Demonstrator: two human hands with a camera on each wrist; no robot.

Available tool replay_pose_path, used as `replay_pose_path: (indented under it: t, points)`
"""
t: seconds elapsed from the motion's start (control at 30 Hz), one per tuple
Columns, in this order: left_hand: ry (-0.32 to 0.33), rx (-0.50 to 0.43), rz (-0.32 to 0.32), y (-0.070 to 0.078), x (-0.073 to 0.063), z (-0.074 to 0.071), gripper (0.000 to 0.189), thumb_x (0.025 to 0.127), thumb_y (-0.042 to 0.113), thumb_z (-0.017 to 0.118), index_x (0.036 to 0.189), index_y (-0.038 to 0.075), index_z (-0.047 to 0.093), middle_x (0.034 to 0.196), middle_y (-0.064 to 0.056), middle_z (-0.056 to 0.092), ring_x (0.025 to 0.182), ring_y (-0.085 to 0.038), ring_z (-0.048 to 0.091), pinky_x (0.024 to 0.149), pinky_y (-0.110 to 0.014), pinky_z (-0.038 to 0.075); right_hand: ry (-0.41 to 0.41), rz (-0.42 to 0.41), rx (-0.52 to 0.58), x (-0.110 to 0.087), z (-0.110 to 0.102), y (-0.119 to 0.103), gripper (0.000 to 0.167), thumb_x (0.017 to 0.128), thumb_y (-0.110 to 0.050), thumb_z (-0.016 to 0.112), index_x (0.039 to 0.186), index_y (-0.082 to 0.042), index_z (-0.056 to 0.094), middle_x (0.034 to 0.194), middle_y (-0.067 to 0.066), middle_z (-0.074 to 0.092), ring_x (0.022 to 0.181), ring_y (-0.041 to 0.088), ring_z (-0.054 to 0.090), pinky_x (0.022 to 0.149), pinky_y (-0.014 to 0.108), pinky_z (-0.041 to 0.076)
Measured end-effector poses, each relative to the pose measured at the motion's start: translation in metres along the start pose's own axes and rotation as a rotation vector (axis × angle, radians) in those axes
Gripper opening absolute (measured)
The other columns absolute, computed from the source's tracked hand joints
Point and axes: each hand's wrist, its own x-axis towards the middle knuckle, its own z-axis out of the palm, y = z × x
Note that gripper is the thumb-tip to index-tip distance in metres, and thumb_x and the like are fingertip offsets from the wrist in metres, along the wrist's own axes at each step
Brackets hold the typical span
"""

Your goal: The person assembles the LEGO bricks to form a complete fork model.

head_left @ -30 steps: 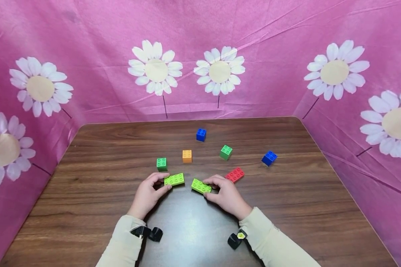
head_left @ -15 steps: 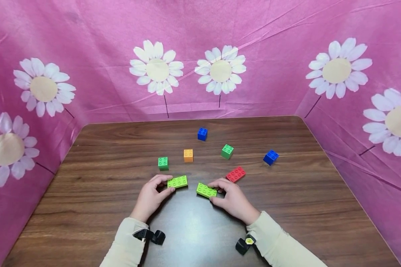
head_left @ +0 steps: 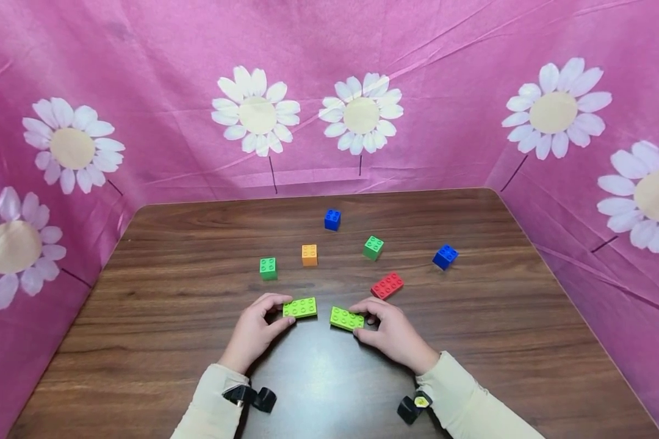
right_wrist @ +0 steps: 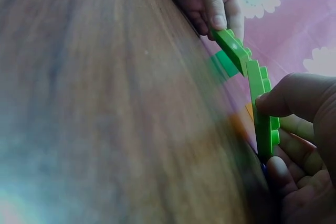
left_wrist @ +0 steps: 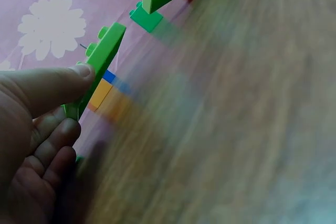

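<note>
My left hand (head_left: 259,329) pinches the left end of a lime-green toy brick (head_left: 299,308), thumb on the near side and fingers on the far side. A second lime-green brick (head_left: 346,318) of the same two-by-four kind is pinched by my right hand (head_left: 392,332) at its right end. Both bricks have their studs upward, and a small gap parts their inner ends in the head view. The left wrist view shows the thumb pressed on the side of the left brick (left_wrist: 102,61). In the right wrist view, the thumb lies along the right brick (right_wrist: 259,108).
Beyond the hands on the wooden table (head_left: 170,292) lie a red brick (head_left: 387,285), a green brick (head_left: 268,268), an orange brick (head_left: 309,255), another green brick (head_left: 373,247) and two blue ones, one at the back (head_left: 332,219), one right (head_left: 445,256). A pink flowered cloth (head_left: 307,36) surrounds the table.
Both hands have drawn slightly toward the near edge and to the right, bringing their lime-green bricks along. The right brick has turned a little flatter across the view. The other bricks stay put.
</note>
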Motion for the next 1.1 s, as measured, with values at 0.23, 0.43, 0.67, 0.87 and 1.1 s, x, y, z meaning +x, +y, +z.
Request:
replay_pose_path:
  t: [0.23,0.43,0.67,0.87,1.1]
  points:
    - [-0.007,0.007,0.029,0.003,-0.004,0.005,0.034,0.08,0.009,0.084,0.112,0.013,0.073,0.109,0.007,0.069,0.101,-0.012,0.062,0.091,-0.035,0.05,-0.015,-0.022,-0.04,-0.005,-0.003,0.0,0.036,0.081,-0.008,0.079,0.116,-0.015,0.072,0.113,-0.01,0.067,0.097,0.007,0.06,0.084,0.027,0.051]
    - [-0.025,-0.013,0.044,0.008,-0.008,0.012,0.034,0.078,0.008,0.085,0.11,0.015,0.074,0.108,0.01,0.069,0.101,-0.01,0.063,0.093,-0.034,0.049,0.009,-0.074,-0.075,-0.011,-0.004,0.001,0.036,0.078,-0.003,0.079,0.112,-0.013,0.073,0.111,-0.007,0.068,0.094,0.01,0.06,0.08,0.027,0.05]
    - [-0.085,-0.022,0.075,0.02,-0.01,0.021,0.033,0.08,0.01,0.085,0.11,0.017,0.074,0.109,0.013,0.068,0.107,-0.011,0.063,0.096,-0.034,0.049,0.013,-0.085,-0.09,-0.015,-0.007,0.004,0.038,0.078,0.001,0.08,0.112,-0.013,0.073,0.112,-0.007,0.067,0.099,0.011,0.06,0.084,0.029,0.051]
    - [-0.085,-0.007,0.099,0.022,-0.01,0.024,0.033,0.078,0.01,0.086,0.108,0.016,0.074,0.107,0.012,0.069,0.106,-0.011,0.063,0.095,-0.034,0.049,0.012,-0.077,-0.095,-0.019,-0.01,0.006,0.035,0.079,-0.001,0.079,0.111,-0.014,0.073,0.112,-0.008,0.067,0.099,0.011,0.06,0.084,0.029,0.051]
    - [-0.102,0.062,0.128,0.021,-0.012,0.023,0.033,0.076,0.015,0.088,0.106,0.021,0.074,0.107,0.015,0.069,0.107,-0.013,0.061,0.096,-0.036,0.047,0.013,-0.064,-0.094,-0.018,-0.009,0.004,0.034,0.079,-0.004,0.081,0.11,-0.015,0.073,0.112,-0.01,0.067,0.1,0.008,0.059,0.085,0.028,0.051]
